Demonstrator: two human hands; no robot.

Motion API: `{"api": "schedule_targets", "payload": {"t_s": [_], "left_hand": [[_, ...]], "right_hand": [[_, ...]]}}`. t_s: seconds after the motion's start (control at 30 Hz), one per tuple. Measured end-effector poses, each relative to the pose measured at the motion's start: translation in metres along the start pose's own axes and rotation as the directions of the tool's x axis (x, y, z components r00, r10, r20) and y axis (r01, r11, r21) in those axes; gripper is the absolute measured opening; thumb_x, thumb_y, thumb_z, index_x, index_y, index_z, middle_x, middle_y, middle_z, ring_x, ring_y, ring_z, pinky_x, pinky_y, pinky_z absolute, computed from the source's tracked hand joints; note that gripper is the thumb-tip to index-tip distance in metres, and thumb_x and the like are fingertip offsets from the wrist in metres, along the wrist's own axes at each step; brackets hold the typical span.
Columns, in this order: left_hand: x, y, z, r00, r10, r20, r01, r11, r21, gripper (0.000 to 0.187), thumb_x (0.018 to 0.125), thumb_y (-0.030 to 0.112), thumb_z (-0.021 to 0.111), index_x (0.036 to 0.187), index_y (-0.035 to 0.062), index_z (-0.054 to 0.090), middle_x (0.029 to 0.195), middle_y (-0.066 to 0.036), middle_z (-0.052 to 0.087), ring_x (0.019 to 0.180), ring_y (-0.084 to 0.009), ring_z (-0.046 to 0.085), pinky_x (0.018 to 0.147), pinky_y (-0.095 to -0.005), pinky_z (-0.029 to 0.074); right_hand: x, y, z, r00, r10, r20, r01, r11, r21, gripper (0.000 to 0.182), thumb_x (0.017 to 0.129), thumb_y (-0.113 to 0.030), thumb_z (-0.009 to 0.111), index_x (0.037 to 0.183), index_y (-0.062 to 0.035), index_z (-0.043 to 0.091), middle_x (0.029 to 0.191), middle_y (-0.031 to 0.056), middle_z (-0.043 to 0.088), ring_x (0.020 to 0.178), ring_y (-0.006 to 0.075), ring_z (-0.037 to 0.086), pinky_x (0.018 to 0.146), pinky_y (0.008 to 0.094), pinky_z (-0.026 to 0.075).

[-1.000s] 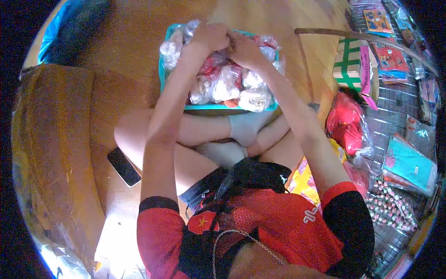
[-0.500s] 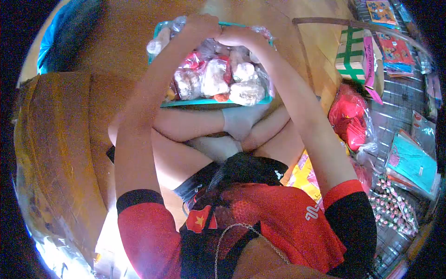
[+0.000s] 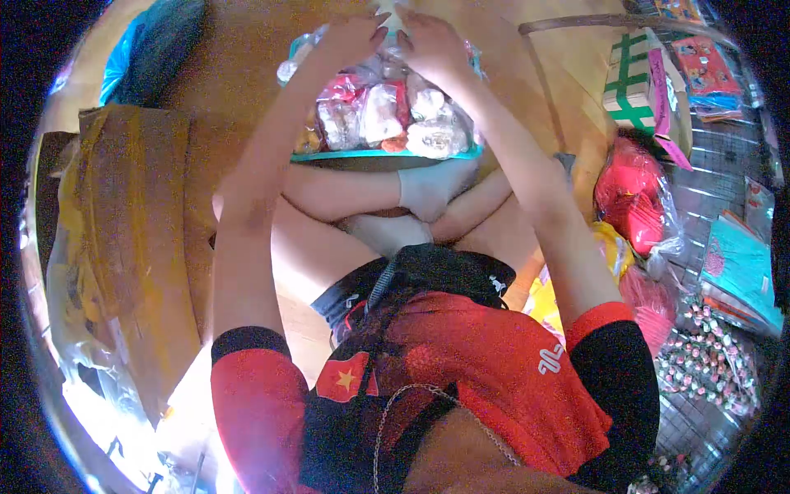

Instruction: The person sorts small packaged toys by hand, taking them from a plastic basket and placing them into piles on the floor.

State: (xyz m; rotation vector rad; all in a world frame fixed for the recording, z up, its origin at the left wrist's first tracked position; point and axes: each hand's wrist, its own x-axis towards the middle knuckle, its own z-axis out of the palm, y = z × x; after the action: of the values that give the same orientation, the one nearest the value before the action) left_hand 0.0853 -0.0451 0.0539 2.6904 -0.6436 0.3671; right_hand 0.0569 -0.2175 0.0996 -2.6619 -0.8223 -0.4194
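Note:
A teal basket point(image 3: 387, 154) stands on the floor beyond my crossed legs. Clear plastic bags point(image 3: 383, 115) with white, red and orange contents fill it. Over its far part is my left hand point(image 3: 352, 39), fingers apart and pointing toward the other hand. Facing it, my right hand point(image 3: 429, 45) also has its fingers stretched out. The fingertips of both hands come close together above the far rim. Whether they touch the bags beneath cannot be told.
On the left lie a brown cardboard piece point(image 3: 136, 247) and a blue plastic bag point(image 3: 132, 58). To the right are a green-striped box point(image 3: 629, 78), a bag of red items point(image 3: 634, 193), a wire grid point(image 3: 716, 177) with flat packets, and small flower-like pieces point(image 3: 712, 354).
Both hands have moved forward and their fingers have spread; earlier they were bent close together over the basket. The view has shifted, so the basket sits slightly higher.

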Motion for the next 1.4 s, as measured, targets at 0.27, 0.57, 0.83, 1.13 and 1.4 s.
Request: {"api": "schedule_targets", "payload": {"t_s": [0.27,0.57,0.83,1.13,1.4], "left_hand": [[-0.071,0.084,0.026,0.988,-0.095,-0.120,0.125,0.953,0.275,0.045,0.083,0.031,0.044,0.120,0.0057,0.050,0.127,-0.015,0.046,0.124,-0.0317,0.035,0.103,-0.0530,0.018],[-0.075,0.082,0.044,0.996,-0.020,-0.086,0.050,0.931,0.361,0.045,0.084,0.030,0.043,0.123,0.0085,0.048,0.125,-0.014,0.048,0.124,-0.0255,0.035,0.103,-0.0550,0.015],[-0.071,0.096,0.024,0.993,-0.061,-0.106,0.102,0.887,0.450,0.042,0.083,0.030,0.047,0.119,0.0103,0.051,0.127,-0.012,0.046,0.120,-0.0255,0.041,0.101,-0.0564,0.018],[-0.091,0.142,0.014,0.994,-0.069,-0.081,0.076,0.994,0.084,0.046,0.082,0.024,0.048,0.126,0.0104,0.044,0.128,-0.006,0.046,0.119,-0.0210,0.043,0.101,-0.0522,0.023],[-0.088,0.149,0.031,0.995,-0.084,0.055,0.077,0.989,0.129,0.048,0.082,0.021,0.045,0.128,0.0097,0.041,0.134,-0.005,0.040,0.120,-0.0197,0.042,0.102,-0.0572,0.016]], "right_hand": [[-0.099,-0.027,0.019,0.988,0.143,-0.055,-0.149,0.979,-0.141,0.046,0.084,-0.026,0.046,0.122,-0.0010,0.044,0.126,0.0172,0.046,0.124,0.0281,0.037,0.103,0.0479,0.023],[-0.098,-0.018,0.042,0.984,0.094,-0.152,-0.118,0.981,-0.156,0.044,0.081,-0.021,0.048,0.121,-0.0020,0.046,0.118,0.0156,0.052,0.113,0.0292,0.046,0.102,0.0452,0.027],[-0.100,-0.021,0.025,0.990,0.068,-0.127,-0.080,0.992,-0.093,0.043,0.084,-0.021,0.046,0.123,-0.0043,0.044,0.121,0.0147,0.049,0.116,0.0306,0.043,0.102,0.0475,0.025],[-0.127,0.000,-0.017,0.964,0.203,-0.175,-0.214,0.975,-0.051,0.044,0.085,-0.019,0.045,0.126,-0.0062,0.042,0.131,0.0143,0.042,0.120,0.0304,0.039,0.099,0.0465,0.029],[-0.137,0.018,0.020,0.972,0.234,-0.005,-0.234,0.971,-0.057,0.040,0.088,-0.023,0.038,0.124,-0.0073,0.046,0.122,0.0144,0.050,0.107,0.0290,0.052,0.094,0.0423,0.037]]}}
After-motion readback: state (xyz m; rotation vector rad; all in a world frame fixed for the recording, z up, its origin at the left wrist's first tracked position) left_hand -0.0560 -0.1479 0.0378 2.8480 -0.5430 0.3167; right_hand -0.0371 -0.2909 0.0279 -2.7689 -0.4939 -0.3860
